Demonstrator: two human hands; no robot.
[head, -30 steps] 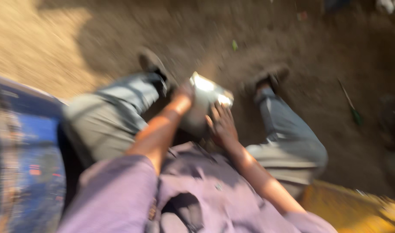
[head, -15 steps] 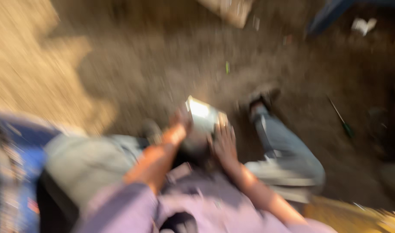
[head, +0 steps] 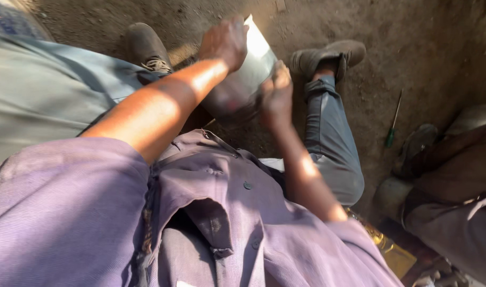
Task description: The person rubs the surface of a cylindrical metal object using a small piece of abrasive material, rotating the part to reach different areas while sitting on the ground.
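A shiny metal sheet piece [head: 247, 74], bent and catching sunlight, sits between my knees above the dirt ground. My left hand [head: 225, 41] grips its upper left edge. My right hand [head: 276, 95] holds its right side, fingers wrapped over the edge. Both of my forearms reach forward over my purple shirt [head: 200, 223]. The lower part of the metal piece lies in shadow behind my arms.
My two worn shoes [head: 147, 48] [head: 328, 56] rest on the dirt either side of the metal. A green-handled screwdriver [head: 392, 127] lies on the ground at right. Another person's shoe [head: 415, 146] and clothed leg [head: 455, 212] are at the far right. A yellow object [head: 394, 252] lies below.
The view has swung closer and lower; the blue item at left has left the frame. Both hands stay on the metal piece, which now sits higher in view.
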